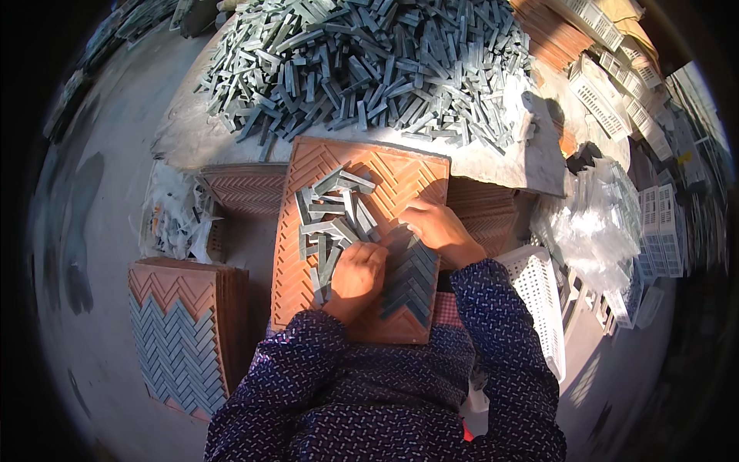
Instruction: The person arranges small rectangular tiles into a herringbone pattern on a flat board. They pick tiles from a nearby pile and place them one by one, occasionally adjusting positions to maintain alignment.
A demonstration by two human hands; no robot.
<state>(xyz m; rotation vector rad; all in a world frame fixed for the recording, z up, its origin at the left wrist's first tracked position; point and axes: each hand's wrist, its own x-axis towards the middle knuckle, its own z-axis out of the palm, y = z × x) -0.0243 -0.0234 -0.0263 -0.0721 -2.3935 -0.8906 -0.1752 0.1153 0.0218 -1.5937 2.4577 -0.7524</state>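
Observation:
An orange-brown tray (308, 158) with herringbone slots rests in front of me, tilted against the edge of a pale slab. Dark grey stone strips (408, 285) fill slots in its lower right part, set in a zigzag. Loose grey strips (331, 223) lie in a heap on its left half. My left hand (357, 279) is closed at the lower right side of that heap, its fingertips beside the laid strips. Over the slots above the laid strips, my right hand (439, 231) has its fingers curled together. What either hand pinches is hidden.
A large pile of grey strips (369, 69) covers the slab (493, 165) beyond the tray. At left stands a stack of trays (177, 339), the top one filled with strips. White plastic baskets (539, 300) and clear plastic packaging (589, 212) are at right.

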